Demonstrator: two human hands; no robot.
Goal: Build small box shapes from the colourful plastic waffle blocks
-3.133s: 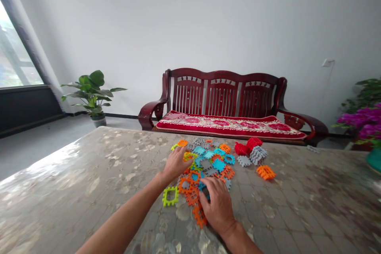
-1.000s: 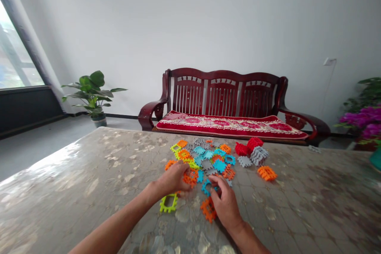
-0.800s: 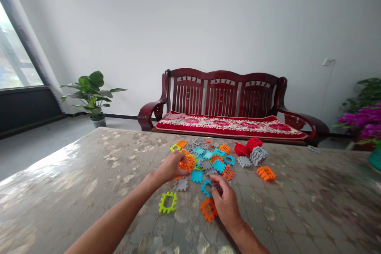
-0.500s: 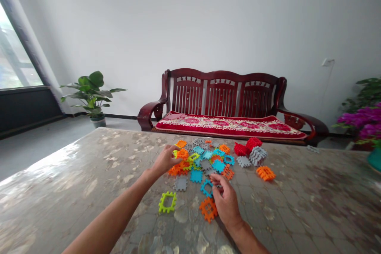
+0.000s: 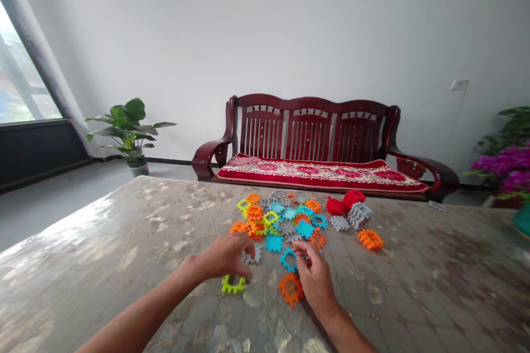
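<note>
My left hand (image 5: 232, 255) hovers with thumb and fingers apart over a grey square piece (image 5: 256, 254) and a lime green frame piece (image 5: 233, 289), both partly hidden. Nothing shows between its fingers. My right hand (image 5: 315, 276) is loosely curled, thumb apart from fingertips, with no piece visible in it. Beside it lie a blue frame piece (image 5: 283, 263) and an orange window piece (image 5: 290, 289). Beyond both hands spreads a loose pile of notched interlocking plastic pieces, among them a flat blue square (image 5: 273, 243) and a grey square (image 5: 286, 228).
To the right are red pieces (image 5: 353, 199), a grey stack (image 5: 359, 215) and an orange stack (image 5: 370, 239). The table (image 5: 165, 242) has a patterned cover. Past it stands a wooden bench (image 5: 308, 129); purple flowers (image 5: 507, 168) are at the right edge.
My left hand has drawn back from the orange pieces at the pile's left side toward me, over the grey and lime pieces. My right hand has hardly moved.
</note>
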